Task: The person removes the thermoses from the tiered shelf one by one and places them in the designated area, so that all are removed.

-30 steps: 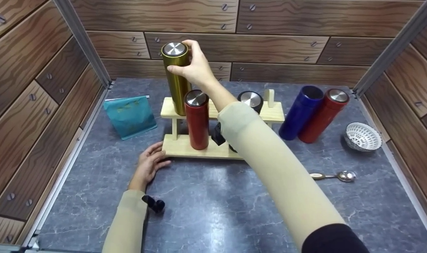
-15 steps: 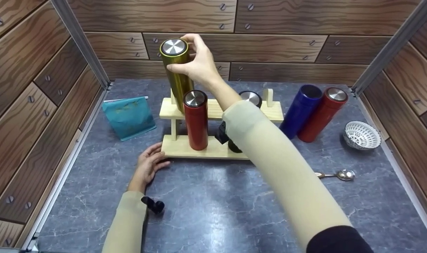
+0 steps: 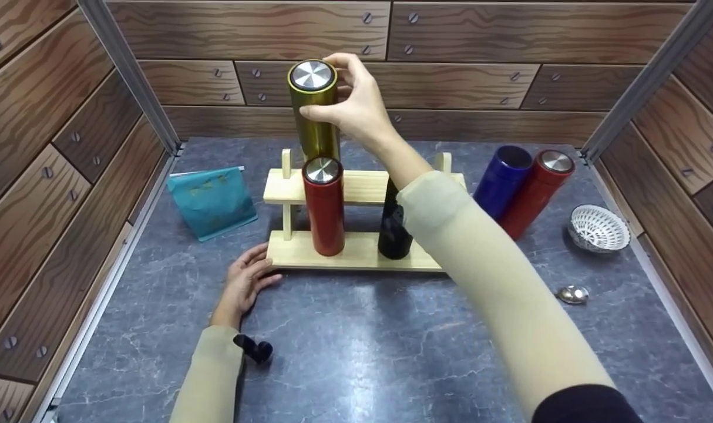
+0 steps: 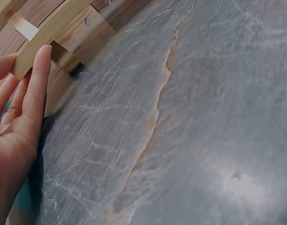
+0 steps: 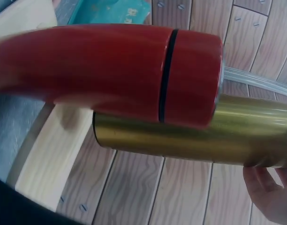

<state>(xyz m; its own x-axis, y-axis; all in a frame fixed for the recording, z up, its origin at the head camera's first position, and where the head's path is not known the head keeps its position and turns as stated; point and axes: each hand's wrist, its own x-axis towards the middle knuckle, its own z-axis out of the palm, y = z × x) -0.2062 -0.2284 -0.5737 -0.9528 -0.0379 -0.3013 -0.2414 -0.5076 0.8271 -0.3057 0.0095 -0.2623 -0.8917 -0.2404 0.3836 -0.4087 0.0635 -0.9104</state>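
My right hand point(image 3: 359, 106) grips a gold thermos point(image 3: 318, 132) near its top. The thermos is upright, close over the upper shelf of a wooden two-tier rack point(image 3: 368, 183), its base hidden behind a red thermos point(image 3: 325, 211) in the head view. In the right wrist view the gold thermos point(image 5: 181, 140) lies behind the red one, its bottom end right by the pale shelf. A black thermos point(image 3: 394, 241) stands on the lower shelf, partly behind my right sleeve. My left hand point(image 3: 245, 282) holds the left end of the lower board between thumb and fingers.
A teal pouch point(image 3: 212, 202) stands left of the rack. To the right are a blue bottle point(image 3: 503, 182) without a lid, another red thermos point(image 3: 538, 191), a white woven basket point(image 3: 597, 229) and a spoon point(image 3: 572, 294), its handle behind my sleeve. Wood-patterned walls enclose the table.
My right hand has lifted the gold thermos slightly and carried it to the right, behind the front red thermos. More of the black thermos shows. My left hand stays at the rack.
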